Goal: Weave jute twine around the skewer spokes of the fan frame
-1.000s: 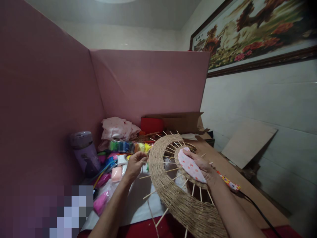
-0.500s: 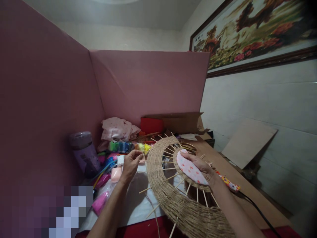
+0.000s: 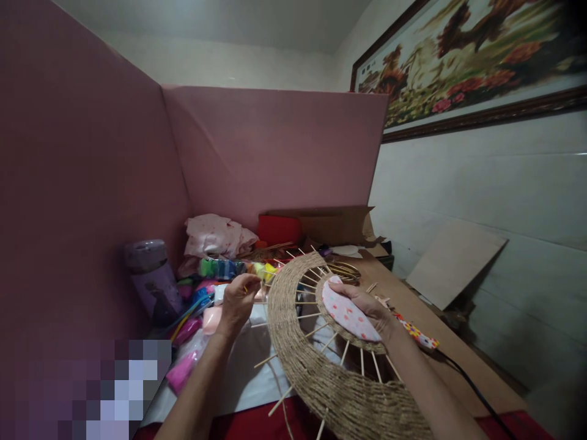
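Note:
A round twine weaving (image 3: 287, 330) on thin wooden sticks (image 3: 345, 353) tilts in front of me, with a wide outer band and a small inner ring. Dotted pink cloth (image 3: 345, 310) covers its centre. My right hand (image 3: 367, 305) grips that centre, thumb on top of the cloth and fingers hidden underneath. Just left of the outer band, beside the stick ends, my left hand (image 3: 238, 302) is closed in a pinch; what it holds is too small to make out. Below the band's left edge hangs a loose strand of twine (image 3: 285, 409).
A purple flask (image 3: 153, 284) stands at the left among packets of coloured clay (image 3: 222, 267) and a crumpled pink cloth (image 3: 220, 235). Golden hoops (image 3: 346, 272), a flower-patterned tool with a black cord (image 3: 419, 333) and cardboard (image 3: 486, 379) lie right. Pink panels (image 3: 279, 146) enclose the back.
My left hand has shifted slightly left and up, away from the band's edge, and its wrist has turned. My right hand keeps its hold on the weaving.

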Action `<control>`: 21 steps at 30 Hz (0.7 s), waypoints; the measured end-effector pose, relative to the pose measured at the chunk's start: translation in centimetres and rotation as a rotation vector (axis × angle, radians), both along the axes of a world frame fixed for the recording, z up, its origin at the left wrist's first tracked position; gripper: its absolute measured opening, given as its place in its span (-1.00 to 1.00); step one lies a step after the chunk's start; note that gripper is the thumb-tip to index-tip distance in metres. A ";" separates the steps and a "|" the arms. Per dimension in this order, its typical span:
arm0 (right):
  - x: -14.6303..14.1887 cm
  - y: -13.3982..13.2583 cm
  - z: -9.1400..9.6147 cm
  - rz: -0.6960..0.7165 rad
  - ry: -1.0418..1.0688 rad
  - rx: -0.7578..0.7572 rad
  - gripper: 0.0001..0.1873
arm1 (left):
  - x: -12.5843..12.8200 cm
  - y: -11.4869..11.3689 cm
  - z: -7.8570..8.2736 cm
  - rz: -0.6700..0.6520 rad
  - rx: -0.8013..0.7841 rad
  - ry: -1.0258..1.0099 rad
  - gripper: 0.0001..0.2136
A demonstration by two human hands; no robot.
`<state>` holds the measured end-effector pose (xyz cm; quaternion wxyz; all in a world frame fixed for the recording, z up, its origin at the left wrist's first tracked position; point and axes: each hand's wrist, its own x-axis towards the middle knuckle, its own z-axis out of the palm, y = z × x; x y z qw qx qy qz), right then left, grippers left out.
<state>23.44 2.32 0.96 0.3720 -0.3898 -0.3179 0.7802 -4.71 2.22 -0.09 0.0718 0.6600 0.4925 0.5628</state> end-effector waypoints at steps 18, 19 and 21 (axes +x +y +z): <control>0.1 -0.1 -0.3 0.010 -0.009 0.077 -0.83 | -1.1 0.0 0.6 -0.041 0.005 -0.019 -0.92; 0.0 -0.1 -0.4 0.008 -0.011 0.080 -0.83 | -1.1 0.0 0.6 -0.051 -0.034 -0.062 -0.92; 0.0 -0.1 -0.4 0.006 -0.016 0.089 -0.84 | -1.1 0.0 0.6 -0.073 -0.121 -0.161 -0.91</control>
